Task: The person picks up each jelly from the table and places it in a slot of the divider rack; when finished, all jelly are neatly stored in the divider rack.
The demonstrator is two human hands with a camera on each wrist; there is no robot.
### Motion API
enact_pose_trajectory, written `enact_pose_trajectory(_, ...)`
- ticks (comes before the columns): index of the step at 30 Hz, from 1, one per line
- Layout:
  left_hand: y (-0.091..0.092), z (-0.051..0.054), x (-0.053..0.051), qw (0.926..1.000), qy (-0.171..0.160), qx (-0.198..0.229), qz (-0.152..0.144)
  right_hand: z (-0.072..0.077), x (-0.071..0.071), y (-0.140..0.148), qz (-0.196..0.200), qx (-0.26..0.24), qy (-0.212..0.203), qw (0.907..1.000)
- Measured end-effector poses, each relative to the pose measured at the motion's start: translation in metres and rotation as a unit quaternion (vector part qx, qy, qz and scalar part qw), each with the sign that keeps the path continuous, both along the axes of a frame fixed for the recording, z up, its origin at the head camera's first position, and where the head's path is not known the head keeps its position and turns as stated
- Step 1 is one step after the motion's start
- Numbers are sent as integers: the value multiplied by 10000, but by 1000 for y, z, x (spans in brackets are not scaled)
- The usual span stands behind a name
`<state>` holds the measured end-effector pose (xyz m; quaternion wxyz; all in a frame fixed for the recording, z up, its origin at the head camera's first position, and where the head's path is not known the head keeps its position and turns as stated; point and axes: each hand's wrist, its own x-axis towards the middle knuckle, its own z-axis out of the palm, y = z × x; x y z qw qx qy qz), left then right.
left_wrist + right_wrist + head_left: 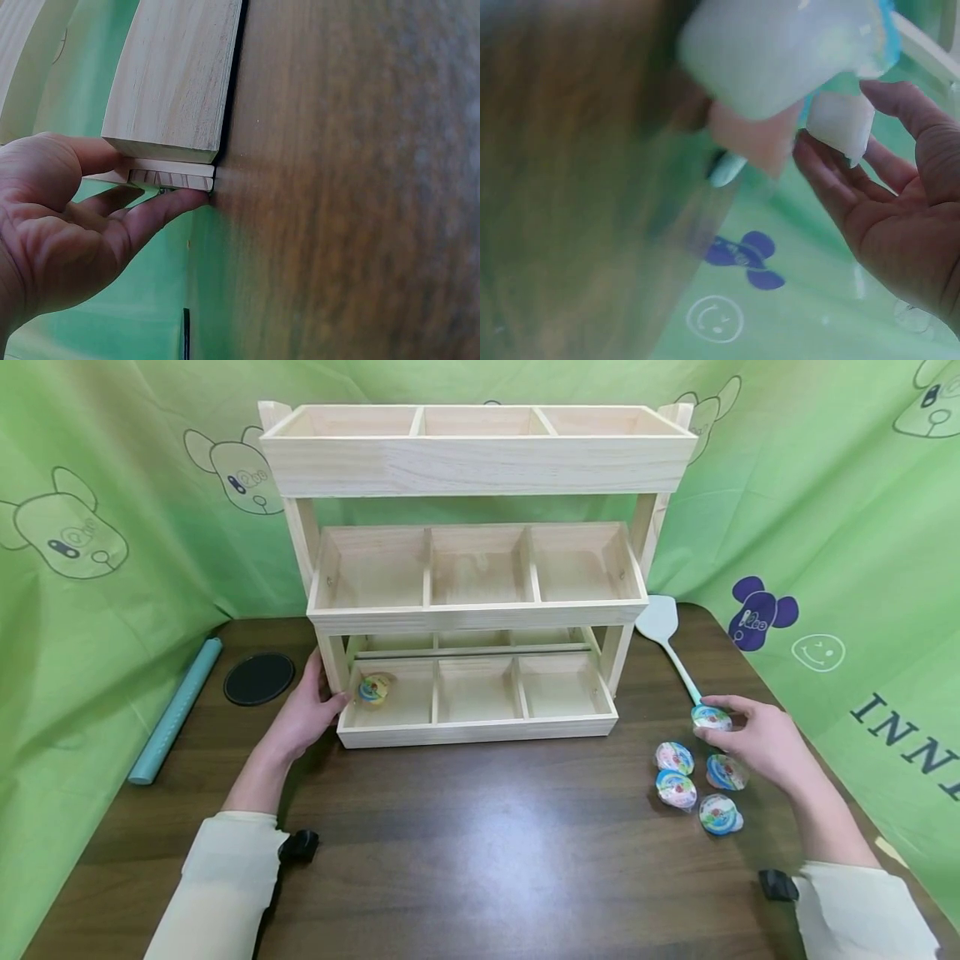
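Note:
A three-tier wooden shelf [480, 468] stands on the table, each tier split into compartments. My left hand [303, 710] grips the shelf's lower left leg; in the left wrist view, thumb and fingers lie on either side of the wood. One jelly cup [373, 688] with a yellowish body sits in the bottom tier's left compartment. On the right, my right hand [757, 739] holds a jelly cup [711, 717] between thumb and fingers; its whitish body [840, 124] shows in the right wrist view. Several other jelly cups [718, 814] lie grouped just in front of that hand.
Behind the right hand lies a pale blue spatula [658, 620], its handle running toward the held cup. Left of the shelf are a black round disc [259, 679] and a blue-green tube [176, 710]. Green printed cloth [862, 568] encloses the back and sides.

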<state>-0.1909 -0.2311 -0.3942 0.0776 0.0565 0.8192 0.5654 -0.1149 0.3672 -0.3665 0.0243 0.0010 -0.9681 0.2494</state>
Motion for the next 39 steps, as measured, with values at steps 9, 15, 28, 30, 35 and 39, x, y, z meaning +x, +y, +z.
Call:
enact_pose_trajectory(9,0,-1,0,10000,45,37,-16,17,0,-30,306,-36,278,9991)
enact_pose_trajectory(15,-1,-1,-2,10000,49,-2,-21,27,-2,-56,493,-361,235,9979)
enact_pose_trajectory(28,-1,-1,-1,10000,57,-7,-40,33,-12,-110,1018,-1019,395,9888)
enact_pose_trajectory(30,-1,-1,-1,10000,77,-40,-46,31,-15,-117,1077,-1063,399,9877)
enact_pose_trajectory(35,-1,-1,-1,9999,85,-93,-19,25,-23,-133,1190,-1151,311,9857)
enact_pose_trajectory(39,-1,-1,0,10000,75,31,-22,21,-28,-146,1298,-1347,189,9822)
